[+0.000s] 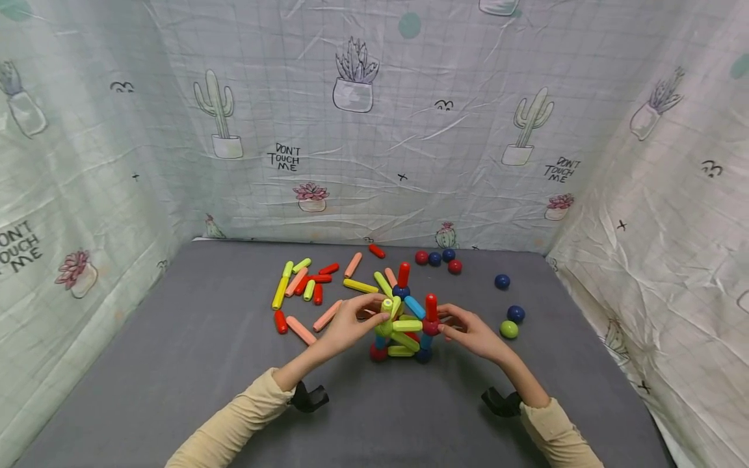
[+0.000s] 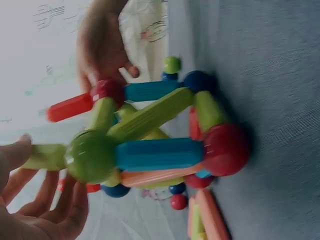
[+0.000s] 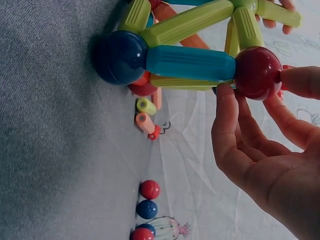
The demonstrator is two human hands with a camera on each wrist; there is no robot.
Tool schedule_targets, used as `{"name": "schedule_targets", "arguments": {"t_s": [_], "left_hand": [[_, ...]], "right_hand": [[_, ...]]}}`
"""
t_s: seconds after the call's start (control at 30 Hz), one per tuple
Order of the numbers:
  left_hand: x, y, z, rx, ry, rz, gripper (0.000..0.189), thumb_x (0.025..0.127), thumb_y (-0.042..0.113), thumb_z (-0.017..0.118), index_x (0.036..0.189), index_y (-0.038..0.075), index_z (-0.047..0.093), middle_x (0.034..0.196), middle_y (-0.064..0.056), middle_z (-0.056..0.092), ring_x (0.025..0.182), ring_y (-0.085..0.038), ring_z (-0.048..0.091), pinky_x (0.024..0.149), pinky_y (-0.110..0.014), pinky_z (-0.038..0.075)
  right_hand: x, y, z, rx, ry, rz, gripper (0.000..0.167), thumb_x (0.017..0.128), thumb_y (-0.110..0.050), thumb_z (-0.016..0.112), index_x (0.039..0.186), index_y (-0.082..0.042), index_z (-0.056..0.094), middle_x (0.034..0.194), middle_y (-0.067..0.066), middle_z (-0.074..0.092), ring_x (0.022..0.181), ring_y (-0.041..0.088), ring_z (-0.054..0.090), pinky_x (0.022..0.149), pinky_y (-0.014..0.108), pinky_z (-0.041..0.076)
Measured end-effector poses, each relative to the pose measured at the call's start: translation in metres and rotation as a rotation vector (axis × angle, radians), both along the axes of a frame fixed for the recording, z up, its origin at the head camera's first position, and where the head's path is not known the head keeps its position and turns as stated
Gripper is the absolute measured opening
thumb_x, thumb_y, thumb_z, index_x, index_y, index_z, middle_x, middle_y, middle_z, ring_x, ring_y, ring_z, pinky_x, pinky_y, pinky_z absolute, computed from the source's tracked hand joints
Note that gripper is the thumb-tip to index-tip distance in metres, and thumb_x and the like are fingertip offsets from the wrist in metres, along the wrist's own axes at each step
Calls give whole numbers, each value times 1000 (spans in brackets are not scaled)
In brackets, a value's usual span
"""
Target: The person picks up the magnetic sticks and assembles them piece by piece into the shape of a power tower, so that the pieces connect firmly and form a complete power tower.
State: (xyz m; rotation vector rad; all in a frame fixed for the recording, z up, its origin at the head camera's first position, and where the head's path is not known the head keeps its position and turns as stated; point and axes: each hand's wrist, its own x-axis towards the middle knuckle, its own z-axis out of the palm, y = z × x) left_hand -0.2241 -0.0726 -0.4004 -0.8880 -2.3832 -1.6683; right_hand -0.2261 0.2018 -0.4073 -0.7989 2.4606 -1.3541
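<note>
A cube-like frame of colored rods and balls, apparently a magnetic building set, stands on the grey table. My left hand (image 1: 350, 322) pinches a short light green rod (image 2: 47, 157) rising from the green ball (image 2: 90, 157) at the frame's upper near left corner. On the opposite near corner, my right hand (image 1: 476, 333) holds the dark red ball (image 3: 258, 73) between thumb and fingers. From that ball a red rod (image 1: 431, 307) points up. Another red rod (image 1: 404, 274) stands on a blue ball (image 1: 401, 292) behind. Blue rods (image 3: 190, 63) form uprights, and a long green rod (image 2: 150, 115) runs diagonally.
Loose red, peach, yellow and green rods (image 1: 301, 330) lie behind and left of the frame. Several red and blue balls (image 1: 455, 266) sit at the back. Toward the right are blue balls (image 1: 516, 314) and a green ball (image 1: 509, 329). A printed cloth (image 1: 374, 149) hangs around the table.
</note>
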Motion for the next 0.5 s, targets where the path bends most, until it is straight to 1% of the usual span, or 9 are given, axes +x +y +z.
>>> {"name": "schedule_targets", "arguments": {"t_s": [0.1,0.13,0.2,0.27,0.33,0.37,0.43,0.5], "left_hand": [[3,3,-5,-7,43,29,31,82,14,63,112,5,59,102,-12,65,91,-23,63,75,-30,52],[3,3,-5,-3,46,37,31,81,13,63,111,5,59,102,-12,65,91,-24,63,75,-31,52],[5,5,-4,6,43,42,31,81,9,63,111,2,59,103,-14,64,92,-26,62,76,-35,52],[10,5,2,5,41,44,31,81,6,63,110,-1,59,102,-17,64,91,-28,61,76,-38,51],[16,5,8,-2,30,42,31,80,4,63,110,-3,58,103,-18,63,92,-30,61,77,-42,51],[19,5,11,-5,20,42,31,80,3,62,110,-4,58,103,-19,63,93,-31,61,77,-43,50],[25,4,15,-16,11,40,31,81,2,61,110,-4,57,103,-21,62,93,-32,60,76,-39,51],[27,4,14,-22,-17,37,31,82,2,60,112,-3,56,106,-21,61,96,-33,59,76,-38,51]], "right_hand": [[0,3,-1,0,30,-7,32,92,-20,49,120,-5,48,118,20,53,97,33,57,73,29,52],[0,5,-2,1,43,-14,32,91,-19,50,120,-5,48,117,19,54,96,32,57,73,28,51],[-2,11,-4,6,72,-42,31,91,-18,50,119,-5,49,116,19,55,95,32,58,73,26,51],[-6,18,-6,20,100,-87,30,91,-16,50,118,-5,50,114,20,56,94,32,59,73,24,50],[-12,27,-8,50,127,-142,29,91,-14,51,117,-4,51,113,21,57,94,31,60,74,24,50],[-16,31,-9,74,144,-174,28,90,-12,51,117,-4,52,112,22,57,93,31,60,73,26,50],[-26,39,-11,128,182,-234,27,89,-9,52,115,-3,54,111,22,58,92,31,60,73,30,51],[-39,44,-11,191,213,-290,26,88,-6,53,114,-1,54,110,22,58,91,31,60,72,35,51]]}}
